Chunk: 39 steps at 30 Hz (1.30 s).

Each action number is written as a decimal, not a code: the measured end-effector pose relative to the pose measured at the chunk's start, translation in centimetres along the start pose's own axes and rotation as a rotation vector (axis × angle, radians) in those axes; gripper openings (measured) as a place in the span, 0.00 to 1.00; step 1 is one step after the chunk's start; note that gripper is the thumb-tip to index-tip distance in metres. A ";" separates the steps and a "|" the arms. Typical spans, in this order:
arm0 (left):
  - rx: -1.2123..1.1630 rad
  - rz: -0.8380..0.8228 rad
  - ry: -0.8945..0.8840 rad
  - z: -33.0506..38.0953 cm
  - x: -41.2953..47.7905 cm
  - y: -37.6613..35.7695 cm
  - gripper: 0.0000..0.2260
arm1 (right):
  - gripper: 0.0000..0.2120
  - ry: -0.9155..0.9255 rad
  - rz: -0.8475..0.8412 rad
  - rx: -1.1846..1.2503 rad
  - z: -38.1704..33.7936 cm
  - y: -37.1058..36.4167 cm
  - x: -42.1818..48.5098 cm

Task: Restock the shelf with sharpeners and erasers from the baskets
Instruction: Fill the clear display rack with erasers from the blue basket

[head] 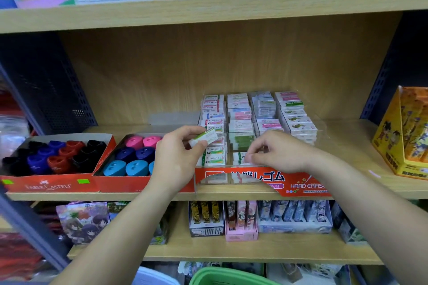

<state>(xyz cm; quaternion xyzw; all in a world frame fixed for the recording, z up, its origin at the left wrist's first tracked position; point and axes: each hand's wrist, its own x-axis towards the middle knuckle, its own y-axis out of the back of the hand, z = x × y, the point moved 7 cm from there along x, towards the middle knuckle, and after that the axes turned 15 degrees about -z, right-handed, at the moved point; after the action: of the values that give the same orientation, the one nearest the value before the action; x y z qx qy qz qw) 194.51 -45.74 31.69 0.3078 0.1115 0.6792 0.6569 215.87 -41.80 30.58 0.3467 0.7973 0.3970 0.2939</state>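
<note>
From the head camera, the left hand (178, 157) is held over the middle shelf (370, 188). Its thumb and fingers are clamped on a green-striped eraser (204, 137), which is tilted and lifted just above the left column of the clear tray (266, 180). The right hand (278, 150) is just to the right of it, fingers curled, with thumb and forefinger tips pinched together on a front eraser (239, 157) that lies in the tray's second column, near end.

The tray stands at the near edge of the shelf and holds four columns of boxed erasers (294, 120), which are stacked higher toward the far end. Touching its left side is a red box of pink and blue sharpeners (136, 152). Left of that is a second red box (53, 184) with black, blue and red sharpeners (58, 152). A yellow carton (403, 136) sits at the far right of the shelf. The rim of a green basket (228, 275) shows below, at the bottom edge of the view.
</note>
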 end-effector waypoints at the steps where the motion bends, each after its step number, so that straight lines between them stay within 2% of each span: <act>1: -0.002 0.001 -0.003 0.1 -0.1 0.1 0.11 | 0.07 -0.001 0.009 -0.018 0.0 0.0 -0.1; 5: -0.083 -0.015 -0.004 0.5 -0.3 0.3 0.13 | 0.06 0.058 0.301 0.094 -0.3 1.7 -1.2; 7: -0.123 -0.037 -0.008 1.0 -0.4 0.1 0.12 | 0.07 0.124 0.358 0.224 -1.0 1.8 -1.5; 11: -0.164 -0.095 -0.042 2.4 -0.8 -0.7 0.14 | 0.12 0.221 0.337 0.491 -2.9 1.4 -1.3; 13: -0.182 -0.111 -0.066 3.1 -1.1 -0.9 0.14 | 0.09 0.227 0.322 0.489 -3.6 1.4 -1.4; 16: -0.217 -0.113 -0.088 3.8 -1.5 -1.0 0.13 | 0.14 0.213 0.318 0.469 -3.8 1.4 -1.8; 20: -0.194 -0.102 -0.094 4.2 -1.6 -1.0 0.10 | 0.04 0.241 0.281 0.624 -3.3 1.4 -2.2; 22: -0.171 -0.087 -0.082 4.0 -1.4 -1.0 0.09 | 0.04 0.257 0.253 0.659 -2.9 1.5 -2.2; 24: -0.055 -0.070 -0.072 3.9 -0.9 -0.9 0.08 | 0.06 0.219 0.295 0.676 -1.8 2.2 -2.4; 26: 0.182 -0.082 -0.062 3.7 -0.4 -1.0 0.10 | 0.07 0.154 0.393 0.700 -0.1 3.6 -2.4; 30: 0.485 -0.192 -0.040 2.2 0.9 -2.2 0.22 | 0.09 0.040 0.496 0.628 2.3 5.7 -0.8; 36: 0.476 -0.234 -0.016 0.1 1.2 -3.3 0.25 | 0.03 -0.055 0.602 0.396 2.7 6.8 3.2; 39: 0.493 -0.236 -0.023 -0.1 1.2 -3.4 0.26 | 0.05 -0.103 0.657 0.320 3.3 6.8 4.4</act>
<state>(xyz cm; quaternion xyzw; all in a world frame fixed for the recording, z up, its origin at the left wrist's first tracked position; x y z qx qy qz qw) 197.34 -44.19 30.09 0.4507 0.3011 0.5469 0.6381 217.94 -33.93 33.77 0.6453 0.6796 0.3227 0.1325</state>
